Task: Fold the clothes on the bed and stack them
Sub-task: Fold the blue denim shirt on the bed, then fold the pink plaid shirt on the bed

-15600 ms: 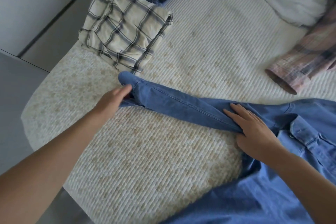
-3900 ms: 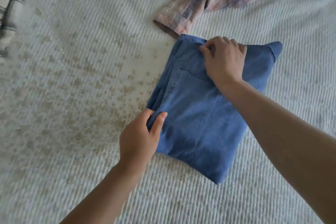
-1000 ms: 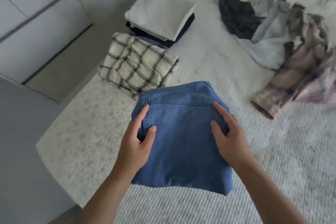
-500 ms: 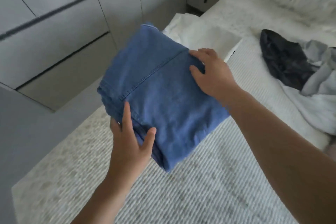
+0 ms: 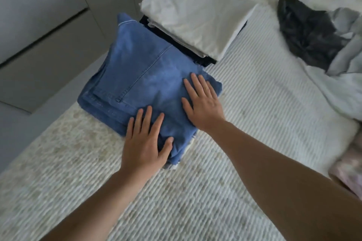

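Both hands [image 5: 145, 143] [image 5: 202, 101] press flat on folded denim shirt [image 5: 141, 76], hiding whatever lies beneath.

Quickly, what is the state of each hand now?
Left hand: open, flat on the folded denim shirt.
Right hand: open, flat on it too.

1. A folded blue denim shirt [image 5: 141, 76] lies flat under both hands [image 5: 144, 143], near the bed's [image 5: 254, 103] left edge.
2. A stack topped by folded white cloth [image 5: 195, 15] sits just beyond the hands.
3. Crumpled grey and white clothes [image 5: 323, 45] lie unfolded, well right of them.
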